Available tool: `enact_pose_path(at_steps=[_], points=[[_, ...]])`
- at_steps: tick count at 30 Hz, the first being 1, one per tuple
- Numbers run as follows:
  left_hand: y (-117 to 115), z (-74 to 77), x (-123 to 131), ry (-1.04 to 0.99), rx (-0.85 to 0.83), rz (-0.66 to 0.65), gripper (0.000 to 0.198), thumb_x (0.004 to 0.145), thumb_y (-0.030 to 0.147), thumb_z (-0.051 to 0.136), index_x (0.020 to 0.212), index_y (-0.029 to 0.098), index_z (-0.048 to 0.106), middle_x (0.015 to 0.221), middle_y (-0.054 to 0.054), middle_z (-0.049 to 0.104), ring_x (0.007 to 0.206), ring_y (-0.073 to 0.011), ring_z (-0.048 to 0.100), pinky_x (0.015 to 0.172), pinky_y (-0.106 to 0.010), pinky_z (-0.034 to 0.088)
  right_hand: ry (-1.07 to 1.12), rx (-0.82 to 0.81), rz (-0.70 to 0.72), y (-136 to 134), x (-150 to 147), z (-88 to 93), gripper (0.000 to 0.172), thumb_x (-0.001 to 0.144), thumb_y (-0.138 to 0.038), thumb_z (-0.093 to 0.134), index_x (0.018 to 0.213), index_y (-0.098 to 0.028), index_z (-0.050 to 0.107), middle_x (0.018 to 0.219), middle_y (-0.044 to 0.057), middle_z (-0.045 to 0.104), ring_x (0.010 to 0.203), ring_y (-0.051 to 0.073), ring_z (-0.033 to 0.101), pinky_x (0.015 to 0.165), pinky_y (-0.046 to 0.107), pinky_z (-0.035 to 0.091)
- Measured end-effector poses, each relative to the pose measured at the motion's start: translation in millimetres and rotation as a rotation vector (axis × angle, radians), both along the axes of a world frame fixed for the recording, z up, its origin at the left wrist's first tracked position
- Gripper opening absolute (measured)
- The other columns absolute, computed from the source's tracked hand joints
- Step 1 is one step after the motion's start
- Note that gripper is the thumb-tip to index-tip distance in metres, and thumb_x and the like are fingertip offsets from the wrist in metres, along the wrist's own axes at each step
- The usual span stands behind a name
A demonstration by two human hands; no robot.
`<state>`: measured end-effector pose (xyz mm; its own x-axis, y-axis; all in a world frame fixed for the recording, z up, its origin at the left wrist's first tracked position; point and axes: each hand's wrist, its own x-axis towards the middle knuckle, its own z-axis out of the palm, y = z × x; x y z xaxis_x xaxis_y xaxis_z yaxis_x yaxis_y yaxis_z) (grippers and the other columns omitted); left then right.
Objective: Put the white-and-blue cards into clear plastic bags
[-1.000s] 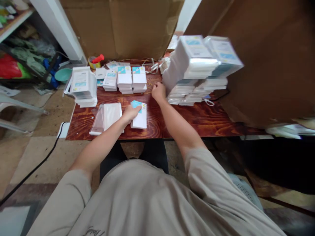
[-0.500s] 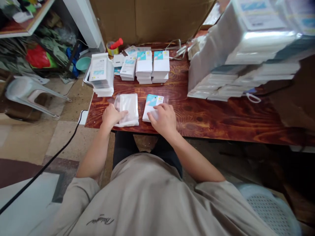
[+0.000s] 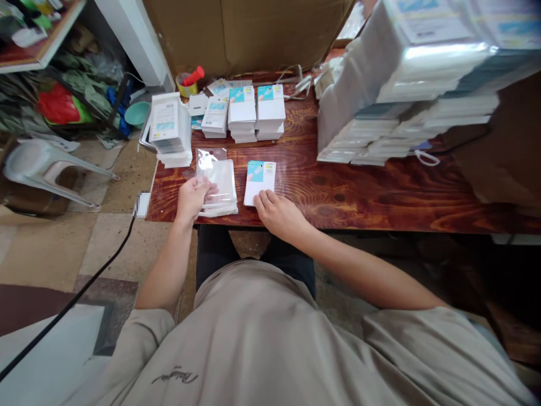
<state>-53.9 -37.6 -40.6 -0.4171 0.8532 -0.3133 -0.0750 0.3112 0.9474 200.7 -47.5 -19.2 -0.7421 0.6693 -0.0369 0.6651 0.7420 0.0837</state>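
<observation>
My left hand pinches a clear plastic sleeve and lifts its near end off a stack of clear sleeves on the wooden table. Just right of that stack lies a small white card pack with a blue corner. My right hand rests at the near edge of that pack, fingers curled and touching its lower end.
Stacks of white card packs stand at the table's back, a wrapped bundle at the left, a tall pile of bundles at the right. Cardboard walls the back. A black cable and plastic chair are on the floor.
My left hand has closed on the top clear sleeve and raised it from the stack. My right hand slid back from on top of the card pack to its near edge.
</observation>
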Motion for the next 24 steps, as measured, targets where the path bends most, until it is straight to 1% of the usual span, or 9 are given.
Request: enact_pose_path(at_steps=[4, 7, 12, 13, 15, 17, 19, 21, 24], points=[[0.7, 2.4, 12.0, -0.296, -0.003, 0.019, 0.01, 0.09, 0.02, 0.073, 0.092, 0.012, 0.068, 0.089, -0.011, 0.08, 0.08, -0.0193, 0.079, 0.077, -0.031, 0.063, 0.033, -0.107, 0.057, 8.1, 10.9, 7.6, 0.03, 0.102, -0.008, 0.042, 0.116, -0.005, 0.068, 0.121, 0.02, 0.073, 0.111, 0.029, 0.066, 0.08, 0.035, 0.05], [4.1, -0.6, 18.4, -0.375, 0.046, 0.089, 0.01, 0.09, 0.019, 0.074, 0.091, 0.014, 0.066, 0.086, -0.009, 0.08, 0.079, -0.0191, 0.08, 0.078, -0.031, 0.063, 0.238, -0.073, -0.005, 14.0, 24.9, 4.7, 0.027, 0.101, -0.01, 0.045, 0.105, -0.012, 0.071, 0.105, 0.012, 0.078, 0.097, 0.023, 0.071, 0.076, 0.031, 0.049], [9.3, -5.9, 30.5, -0.429, 0.156, 0.21, 0.016, 0.089, 0.022, 0.077, 0.089, 0.016, 0.063, 0.081, -0.005, 0.078, 0.076, -0.0182, 0.079, 0.077, -0.031, 0.063, 1.082, 0.245, -0.553, 7.7, 41.6, 2.5, 0.033, 0.104, -0.044, 0.053, 0.102, -0.018, 0.073, 0.086, 0.007, 0.078, 0.071, 0.018, 0.071, 0.066, 0.03, 0.053], [10.2, -6.6, 33.7, -0.443, 0.169, 0.226, 0.017, 0.089, 0.022, 0.078, 0.088, 0.016, 0.062, 0.082, -0.005, 0.078, 0.077, -0.0186, 0.079, 0.077, -0.031, 0.063, 1.257, 0.198, -0.648, 3.3, 41.1, 3.7, 0.035, 0.102, -0.049, 0.056, 0.099, -0.019, 0.072, 0.081, 0.006, 0.077, 0.065, 0.017, 0.071, 0.061, 0.03, 0.054], [11.2, -7.5, 41.1, -0.471, 0.194, 0.258, 0.019, 0.09, 0.024, 0.078, 0.089, 0.018, 0.06, 0.083, -0.004, 0.078, 0.081, -0.0193, 0.08, 0.079, -0.031, 0.063, 1.495, -0.085, -0.749, -7.8, 35.4, 5.3, 0.037, 0.096, -0.057, 0.064, 0.092, -0.021, 0.069, 0.067, 0.001, 0.071, 0.053, 0.017, 0.067, 0.05, 0.028, 0.052], [10.9, -7.7, 49.3, -0.485, 0.229, 0.291, 0.02, 0.09, 0.027, 0.078, 0.091, 0.019, 0.059, 0.085, -0.003, 0.079, 0.087, -0.0197, 0.08, 0.082, -0.031, 0.062, 1.548, -0.434, -0.775, -19.3, 25.6, 3.8, 0.039, 0.089, -0.06, 0.071, 0.087, -0.022, 0.065, 0.055, -0.002, 0.065, 0.043, 0.017, 0.063, 0.041, 0.026, 0.048], [8.8, -7.6, 57.2, -0.496, 0.275, 0.308, 0.02, 0.091, 0.029, 0.077, 0.092, 0.021, 0.059, 0.087, -0.003, 0.079, 0.091, -0.02, 0.08, 0.085, -0.031, 0.062, 1.507, -0.636, -0.799, -27.0, 15.6, -1.2, 0.041, 0.086, -0.061, 0.074, 0.084, -0.022, 0.063, 0.051, -0.003, 0.063, 0.04, 0.017, 0.063, 0.038, 0.025, 0.047], [5.0, -7.8, 63.7, -0.506, 0.327, 0.301, 0.021, 0.091, 0.032, 0.077, 0.095, 0.021, 0.059, 0.09, -0.004, 0.08, 0.091, -0.0204, 0.08, 0.085, -0.031, 0.062, 1.491, -0.671, -0.834, -29.2, 8.4, -7.7, 0.042, 0.085, -0.062, 0.073, 0.084, -0.022, 0.061, 0.053, -0.002, 0.065, 0.042, 0.017, 0.065, 0.039, 0.025, 0.05], [-2.4, -10.2, 70.9, -0.498, 0.369, 0.264, 0.029, 0.089, 0.041, 0.079, 0.096, 0.022, 0.058, 0.093, -0.005, 0.08, 0.092, -0.021, 0.08, 0.084, -0.032, 0.062, 1.538, -0.577, -0.896, -25.5, 2.3, -16.5, 0.042, 0.087, -0.063, 0.071, 0.087, -0.022, 0.059, 0.056, -0.002, 0.068, 0.046, 0.019, 0.069, 0.043, 0.026, 0.054]])
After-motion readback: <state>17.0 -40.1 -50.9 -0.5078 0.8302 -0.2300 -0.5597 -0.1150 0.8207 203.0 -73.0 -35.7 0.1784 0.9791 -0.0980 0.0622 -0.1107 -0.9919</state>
